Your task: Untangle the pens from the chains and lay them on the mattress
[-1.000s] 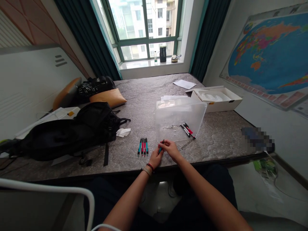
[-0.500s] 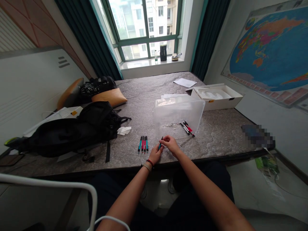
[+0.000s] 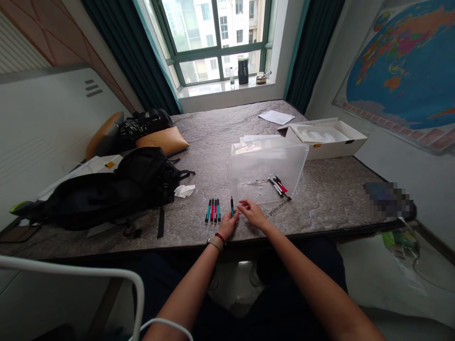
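My left hand [image 3: 229, 224] is closed around the lower end of a teal and black pen [image 3: 232, 207], which points up and away from me. Close beside it on the right, my right hand [image 3: 251, 214] has loosely bent fingers that are off the pen; I see nothing clear in them. Left of my hands, several teal and red click pens [image 3: 213, 211] lie side by side in a row. Beyond my hands stands a clear plastic box [image 3: 267, 163], open towards me. Small thin silvery parts [image 3: 256, 182] and several black, white and red pen parts [image 3: 280, 186] lie at it.
A black backpack [image 3: 106, 189] and crumpled tissue [image 3: 185, 191] lie to the left, with an orange cushion [image 3: 162, 140] behind. An open white carton [image 3: 329, 147] stands at the right beyond the plastic box. A pale tube frame [image 3: 71, 270] crosses the lower left.
The pen in my left hand has swung more upright and shifted slightly left. My right fingers have come off its upper end. The view has shifted a little.
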Available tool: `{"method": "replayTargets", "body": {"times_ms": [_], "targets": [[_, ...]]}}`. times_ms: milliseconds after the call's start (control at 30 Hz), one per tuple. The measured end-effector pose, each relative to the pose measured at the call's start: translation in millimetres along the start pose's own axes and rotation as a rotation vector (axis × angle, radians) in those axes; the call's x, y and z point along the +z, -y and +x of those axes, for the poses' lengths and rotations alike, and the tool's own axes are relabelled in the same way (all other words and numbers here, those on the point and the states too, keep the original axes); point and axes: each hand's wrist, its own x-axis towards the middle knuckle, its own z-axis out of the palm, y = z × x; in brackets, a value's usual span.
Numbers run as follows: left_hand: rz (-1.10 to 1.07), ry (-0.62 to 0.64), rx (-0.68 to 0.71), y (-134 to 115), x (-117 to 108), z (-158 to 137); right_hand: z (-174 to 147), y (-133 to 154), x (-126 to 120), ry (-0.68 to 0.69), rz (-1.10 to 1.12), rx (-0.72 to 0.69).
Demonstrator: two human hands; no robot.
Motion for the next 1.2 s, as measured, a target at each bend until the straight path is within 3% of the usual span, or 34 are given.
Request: {"method": "replayTargets", "body": {"times_ms": [167,300,433,600,733,967,1067,1200], "targets": [[-0.033,0.013,-0.003,3,-2,-3,-23,1,-5,0.039,-0.192,-0.148],[0.05,0.029,0.004,2,0,-7,-28,-1,-6,0.042,-0.185,-0.142],[0.017,0.02,0.035,0,2,-9,-12,-7,-16,0.085,-0.188,-0.124],[-0.032,-0.021,0.059,-6,3,-11,34,-15,-50,-0.014,-0.373,-0.089],[-0.01,-0.041,0.072,-14,0,-15,63,-19,-83,0.005,-0.535,-0.075],[0.061,-0.039,0.031,-17,-1,-21,73,-37,-131,-0.159,-0.917,0.059],[0.062,-0.04,0.026,-15,2,-18,70,-52,-132,-0.119,-0.999,0.145],[0.108,-0.077,-0.019,-11,4,-13,66,-65,-109,-0.121,-0.929,0.174]]}}
